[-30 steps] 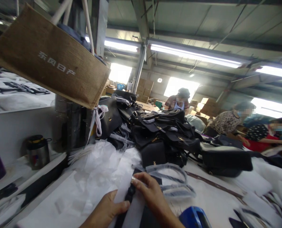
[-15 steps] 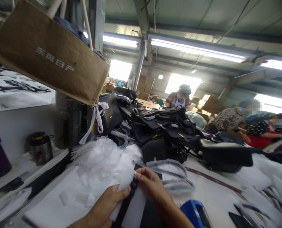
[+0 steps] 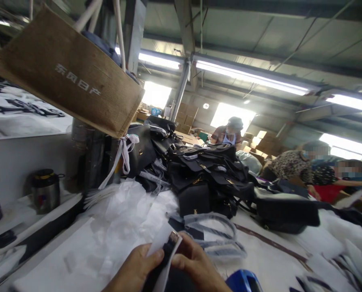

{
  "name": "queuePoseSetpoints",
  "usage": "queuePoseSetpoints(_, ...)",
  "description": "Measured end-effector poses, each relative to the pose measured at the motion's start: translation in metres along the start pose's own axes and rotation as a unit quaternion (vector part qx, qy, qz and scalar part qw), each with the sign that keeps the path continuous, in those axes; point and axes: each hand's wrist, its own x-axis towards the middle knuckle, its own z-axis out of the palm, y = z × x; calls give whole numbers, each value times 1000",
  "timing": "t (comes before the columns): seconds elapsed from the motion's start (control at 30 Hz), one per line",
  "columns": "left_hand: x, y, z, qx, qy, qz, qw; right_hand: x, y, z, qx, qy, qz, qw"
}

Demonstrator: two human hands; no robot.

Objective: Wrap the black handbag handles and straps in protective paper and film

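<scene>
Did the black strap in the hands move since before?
Yes. The black strap was lifted off the table: its end now tilts up, nearer the wrapped straps, pinched between left hand and right hand.

A black strap (image 3: pixel 165 259) with a small metal fitting at its upper end stands nearly upright at the bottom middle of the view, tilted a little to the right. A strip of thin white wrapping paper (image 3: pixel 160 239) lies against it, partly folded round its length; the paper's top edge reaches just beside the metal end. Both are raised above the white desk (image 3: pixel 269 259), close to the viewer. The strap's lower part runs out of view, hidden below the picture's edge.
</scene>
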Motion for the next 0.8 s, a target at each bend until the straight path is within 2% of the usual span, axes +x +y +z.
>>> queuePoseSetpoints(0.13,13,-11,1,69,-28,-19,997,13,7,-3,-31,14,4,999)
queuePoseSetpoints(0.27,17,-16,0,127,31,-21,991,17,20,-2,-93,110,-2,989)
queuePoseSetpoints(0.33,13,-16,-2,133,36,-20,990,18,24,2,-102,151,1,983)
queuePoseSetpoints(0.47,4,-16,-4,105,0,12,994,17,24,7,-112,196,15,974)
queuePoseSetpoints(0.57,3,-21,-5,145,-38,53,987,14,24,3,-174,222,9,959)
queuePoseSetpoints(0.67,9,-27,-8,164,-45,33,985,11,24,-6,-239,217,14,946)
queuePoseSetpoints(0.8,18,-33,-15,100,-74,-23,992,12,17,-15,-203,147,68,966)
